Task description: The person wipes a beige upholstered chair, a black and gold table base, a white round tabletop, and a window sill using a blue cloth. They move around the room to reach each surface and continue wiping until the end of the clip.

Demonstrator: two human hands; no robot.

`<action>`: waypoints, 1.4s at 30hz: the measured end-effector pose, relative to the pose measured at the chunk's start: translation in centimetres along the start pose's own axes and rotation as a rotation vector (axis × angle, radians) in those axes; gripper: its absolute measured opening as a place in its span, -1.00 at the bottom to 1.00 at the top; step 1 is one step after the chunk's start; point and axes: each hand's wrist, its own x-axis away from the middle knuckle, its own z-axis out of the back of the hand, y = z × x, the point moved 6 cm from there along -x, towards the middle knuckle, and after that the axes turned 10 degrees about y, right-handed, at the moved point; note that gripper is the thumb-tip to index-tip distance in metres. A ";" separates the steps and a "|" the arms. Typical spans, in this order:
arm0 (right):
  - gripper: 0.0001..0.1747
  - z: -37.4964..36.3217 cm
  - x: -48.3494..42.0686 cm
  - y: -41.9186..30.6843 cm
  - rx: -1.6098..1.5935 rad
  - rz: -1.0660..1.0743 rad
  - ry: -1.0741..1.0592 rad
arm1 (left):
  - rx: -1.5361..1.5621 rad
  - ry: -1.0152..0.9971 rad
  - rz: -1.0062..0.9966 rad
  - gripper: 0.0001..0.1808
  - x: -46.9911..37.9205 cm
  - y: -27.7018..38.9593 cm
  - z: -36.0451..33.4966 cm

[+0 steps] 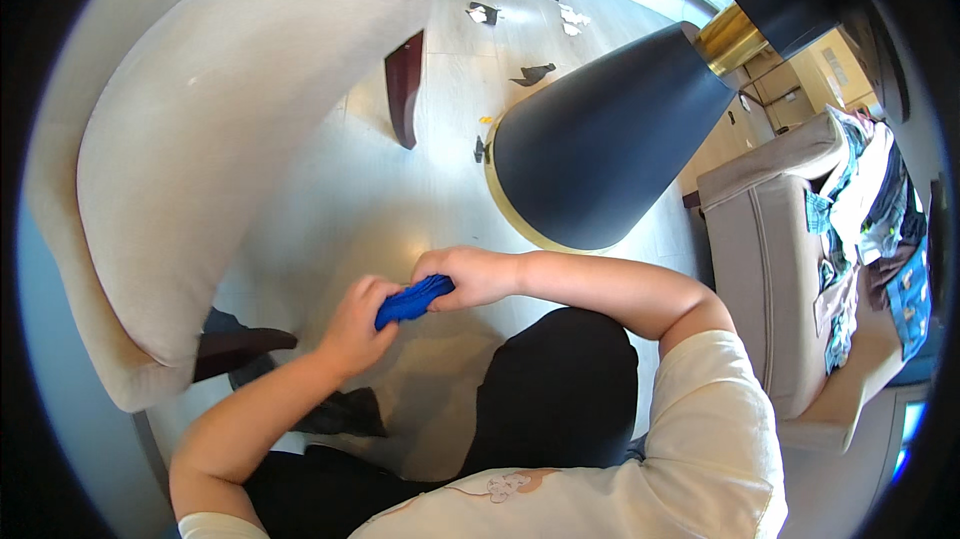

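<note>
A bundle of bright blue cloth [412, 300] is held between both hands, above the floor and in front of my knees. My left hand [363, 321] grips its left end, with the thumb below and the fingers over the top. At its right end, my right hand [469, 280] pinches the cloth between thumb and fingers. The bundle looks folded or bunched; its full shape is hidden by the fingers.
A beige upholstered chair [225, 111] with dark wooden legs stands at left. A black conical pedestal [592, 141] with gold trim rises ahead at right. Clothes [855, 201] lie heaped on a beige armchair [757, 291]. Dark scraps [534, 74] are scattered on the floor [352, 186].
</note>
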 end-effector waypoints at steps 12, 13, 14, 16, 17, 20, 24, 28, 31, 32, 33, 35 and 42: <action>-0.61 29.7 21.0 -4.5 0.674 0.191 1.106 | -0.015 0.630 -0.501 -0.69 -27.3 23.8 -11.1; -0.60 31.4 22.4 -5.4 0.751 0.269 1.166 | -0.038 0.711 -0.546 -0.73 -28.5 26.2 -11.6; -0.60 32.9 23.4 -5.8 0.827 0.251 1.209 | -0.044 0.748 -0.586 -0.75 -29.6 27.8 -12.1; -0.61 34.2 24.3 -6.4 0.974 0.278 1.262 | -0.008 0.779 -0.590 -0.74 -30.7 29.0 -12.7; -0.60 34.5 24.3 -6.7 1.057 0.284 1.256 | 0.017 0.770 -0.590 -0.73 -31.2 29.1 -12.7; -0.60 34.4 23.6 -8.6 1.255 0.322 1.180 | 0.105 0.742 -0.618 -0.65 -32.5 29.0 -11.6; -0.65 37.3 23.8 -14.6 1.535 0.516 1.280 | 0.306 0.918 -0.851 -0.59 -35.6 33.1 -8.3; -0.57 39.1 23.3 -14.9 1.742 0.144 1.258 | 0.387 0.889 -0.795 -0.62 -37.1 33.5 -8.5; -0.53 37.6 22.6 -14.3 1.685 0.321 1.116 | 0.320 0.762 -0.792 -0.65 -37.2 32.7 -9.8; -0.52 37.9 22.5 -14.3 1.659 0.275 1.136 | 0.291 0.761 -0.808 -0.67 -37.3 32.6 -9.9; -0.52 37.9 22.5 -14.4 1.669 0.250 1.182 | 0.335 0.872 -0.831 -0.67 -37.0 32.4 -9.3; -0.52 39.3 22.1 -15.8 1.698 0.357 1.236 | 0.342 0.948 -0.828 -0.67 -38.4 33.4 -8.0; -0.56 39.2 22.3 -12.3 1.429 0.412 1.502 | 0.147 0.871 -0.918 -0.67 -37.4 33.9 -6.7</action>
